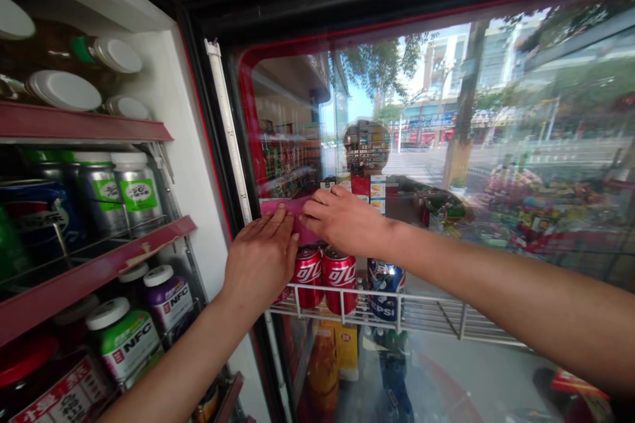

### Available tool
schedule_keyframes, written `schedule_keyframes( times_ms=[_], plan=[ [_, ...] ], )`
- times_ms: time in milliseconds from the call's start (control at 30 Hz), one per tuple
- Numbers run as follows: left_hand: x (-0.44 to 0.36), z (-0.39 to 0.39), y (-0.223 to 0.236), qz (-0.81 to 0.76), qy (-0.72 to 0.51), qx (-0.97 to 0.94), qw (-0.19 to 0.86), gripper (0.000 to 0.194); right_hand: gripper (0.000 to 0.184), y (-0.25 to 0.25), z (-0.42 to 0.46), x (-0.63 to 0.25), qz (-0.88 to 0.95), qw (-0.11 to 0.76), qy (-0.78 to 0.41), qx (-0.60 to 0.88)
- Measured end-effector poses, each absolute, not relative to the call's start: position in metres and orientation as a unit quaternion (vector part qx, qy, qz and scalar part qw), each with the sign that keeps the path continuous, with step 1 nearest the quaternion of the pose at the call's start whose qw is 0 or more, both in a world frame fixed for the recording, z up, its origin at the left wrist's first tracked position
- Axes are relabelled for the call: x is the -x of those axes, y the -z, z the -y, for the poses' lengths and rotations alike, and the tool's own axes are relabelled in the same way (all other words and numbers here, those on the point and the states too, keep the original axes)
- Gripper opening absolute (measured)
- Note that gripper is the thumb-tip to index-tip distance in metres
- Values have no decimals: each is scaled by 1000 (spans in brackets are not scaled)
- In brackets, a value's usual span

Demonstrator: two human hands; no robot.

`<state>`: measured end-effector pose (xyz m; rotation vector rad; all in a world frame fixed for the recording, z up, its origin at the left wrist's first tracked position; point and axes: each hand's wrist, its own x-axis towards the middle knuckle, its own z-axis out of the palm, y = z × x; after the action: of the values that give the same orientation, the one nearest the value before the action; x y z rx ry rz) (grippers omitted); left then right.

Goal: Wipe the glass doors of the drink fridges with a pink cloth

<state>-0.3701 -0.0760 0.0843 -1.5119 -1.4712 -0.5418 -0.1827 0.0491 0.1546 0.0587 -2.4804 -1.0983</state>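
Note:
Both my hands press on a pink cloth (290,206) against the inside of the open fridge door's glass (496,178). My left hand (260,258) lies flat with fingers stretched out on the cloth's lower left part. My right hand (342,218) covers its right side, fingers bent over the cloth. Just below the hands, two red cola cans (325,277) and a blue Pepsi can (387,291) stand in the door's white wire rack (436,317).
On the left, the fridge's red-edged shelves (89,264) hold green-labelled cans, NFC bottles (126,337) and white-capped bottles. The glass reflects a street and shop shelves. A yellow carton (344,344) sits in the door below the rack.

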Motion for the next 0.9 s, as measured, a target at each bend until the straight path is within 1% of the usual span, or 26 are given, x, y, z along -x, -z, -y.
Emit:
schedule_keyframes(
  times_ms=[167, 400, 567, 733, 900],
  plan=[
    [357, 69, -91, 605, 216, 607, 468, 36, 12, -156, -54, 168, 894, 230, 385, -22],
    [329, 57, -97, 603, 203, 596, 490, 28, 16, -153, -61, 139, 895, 249, 370, -5],
    [304, 49, -103, 591, 208, 601, 496, 26, 13, -150, -71, 114, 894, 261, 363, 7],
    [278, 40, -110, 583, 205, 613, 492, 25, 18, -147, -81, 86, 888, 277, 366, 20],
    [251, 31, -111, 562, 210, 615, 512, 29, 19, -145, -88, 56, 878, 297, 374, 26]
  ],
)
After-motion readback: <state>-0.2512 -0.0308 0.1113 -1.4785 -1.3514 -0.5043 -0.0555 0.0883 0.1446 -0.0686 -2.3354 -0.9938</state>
